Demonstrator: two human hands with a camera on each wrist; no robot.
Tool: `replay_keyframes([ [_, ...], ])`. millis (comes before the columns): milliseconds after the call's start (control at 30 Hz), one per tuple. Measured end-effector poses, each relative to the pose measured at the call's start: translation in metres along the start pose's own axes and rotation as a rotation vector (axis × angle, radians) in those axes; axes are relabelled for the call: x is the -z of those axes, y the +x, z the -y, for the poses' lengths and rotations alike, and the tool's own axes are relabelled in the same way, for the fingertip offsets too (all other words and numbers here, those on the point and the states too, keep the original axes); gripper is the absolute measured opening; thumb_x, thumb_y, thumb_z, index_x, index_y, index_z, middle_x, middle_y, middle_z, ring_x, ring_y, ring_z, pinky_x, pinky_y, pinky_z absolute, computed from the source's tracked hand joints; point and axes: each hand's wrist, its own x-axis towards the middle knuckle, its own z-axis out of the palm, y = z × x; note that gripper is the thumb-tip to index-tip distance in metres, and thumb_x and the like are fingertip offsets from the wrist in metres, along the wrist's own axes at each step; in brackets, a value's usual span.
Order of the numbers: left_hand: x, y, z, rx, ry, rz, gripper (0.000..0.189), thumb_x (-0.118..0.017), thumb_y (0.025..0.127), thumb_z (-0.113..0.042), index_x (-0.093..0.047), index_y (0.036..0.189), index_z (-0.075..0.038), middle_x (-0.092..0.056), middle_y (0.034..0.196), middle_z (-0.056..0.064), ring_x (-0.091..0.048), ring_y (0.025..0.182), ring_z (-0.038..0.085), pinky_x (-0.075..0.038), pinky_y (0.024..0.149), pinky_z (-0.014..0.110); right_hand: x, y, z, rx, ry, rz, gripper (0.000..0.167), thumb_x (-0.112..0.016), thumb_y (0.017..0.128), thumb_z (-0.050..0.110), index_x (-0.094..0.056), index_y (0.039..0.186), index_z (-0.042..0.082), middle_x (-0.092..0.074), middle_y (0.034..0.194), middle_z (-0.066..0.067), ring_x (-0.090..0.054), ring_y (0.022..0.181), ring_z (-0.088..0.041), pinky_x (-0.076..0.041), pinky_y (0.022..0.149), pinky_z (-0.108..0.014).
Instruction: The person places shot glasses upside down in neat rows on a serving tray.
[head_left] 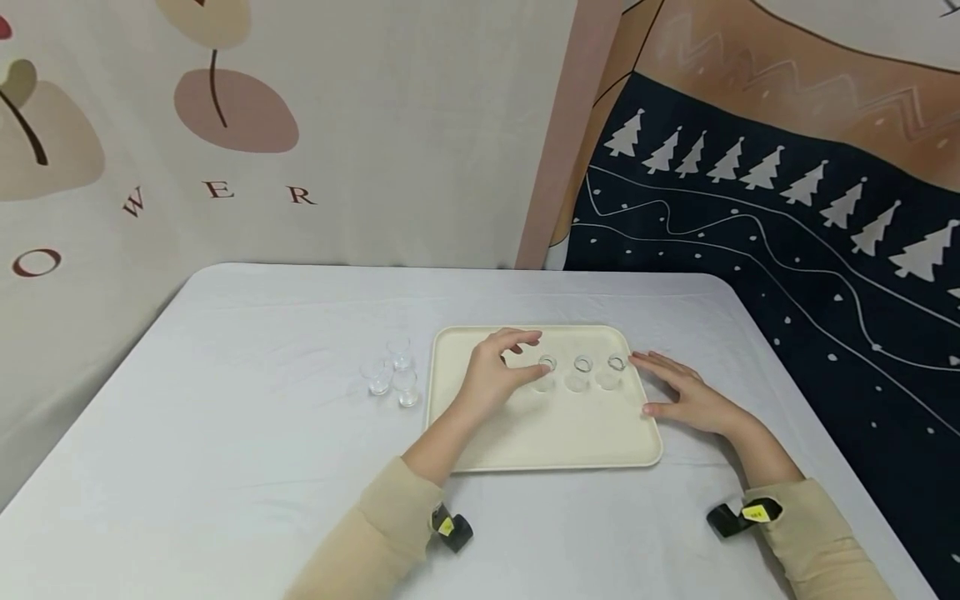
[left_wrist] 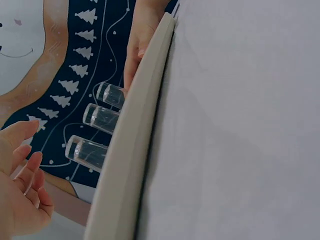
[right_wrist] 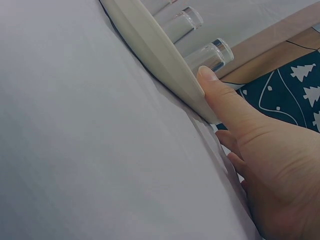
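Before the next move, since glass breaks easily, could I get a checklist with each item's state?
1. Left hand empty and apart from the nearest glass: ok.
2. Three tray glasses standing in a row: ok.
3. Tray resting on the white cloth: ok.
4. Right hand steadying it firmly: cannot tell; it's at the edge.
5. All glasses on it: not ok; three loose glasses stand left.

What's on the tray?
Three clear glasses stand in a row on the tray. The left hand and forearm hide part of its surface; can't tell what's there.
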Motion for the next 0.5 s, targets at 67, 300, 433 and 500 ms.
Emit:
replay_keyframes([
  [67,0.005,-0.002,-0.004,-0.009,0.003,-0.001,0.043,-0.082,0.075,-0.008,-0.069,0.117,-0.008,-0.067,0.105,0.002,-0.055,0.099,0.032,-0.043,0.078,0.044,0.001,0.0,0.001,-0.001,0.002,0.0,0.079,-0.077,0.081,0.031,-0.038,0.147,0.012,-0.028,0.152,-0.019,-0.011,0.139,-0.046,-0.004,0.101,-0.071],
  [300,0.025,-0.01,-0.02,-0.052,0.003,-0.02,0.043,-0.081,0.076,-0.008,-0.069,0.117,-0.01,-0.067,0.105,-0.001,-0.055,0.095,0.027,-0.04,0.072,0.035,0.001,-0.001,0.003,-0.009,-0.004,-0.008,0.077,-0.076,0.082,0.032,-0.039,0.147,0.013,-0.028,0.152,-0.02,-0.01,0.139,-0.046,-0.005,0.101,-0.071],
  [433,0.038,-0.017,-0.025,-0.091,0.013,-0.035,0.043,-0.082,0.075,-0.007,-0.07,0.116,-0.008,-0.067,0.105,0.002,-0.055,0.092,0.022,-0.038,0.069,0.031,0.0,-0.001,0.002,-0.012,-0.002,-0.009,0.079,-0.077,0.081,0.033,-0.039,0.147,0.012,-0.027,0.152,-0.02,-0.01,0.139,-0.047,-0.004,0.101,-0.071],
  [500,0.045,-0.02,-0.026,-0.104,0.019,-0.043,0.042,-0.082,0.074,-0.007,-0.07,0.115,-0.008,-0.067,0.105,0.001,-0.054,0.09,0.019,-0.038,0.068,0.03,-0.001,-0.001,0.002,-0.014,0.0,-0.007,0.08,-0.077,0.08,0.033,-0.039,0.147,0.013,-0.027,0.152,-0.02,-0.009,0.139,-0.047,-0.004,0.101,-0.071],
])
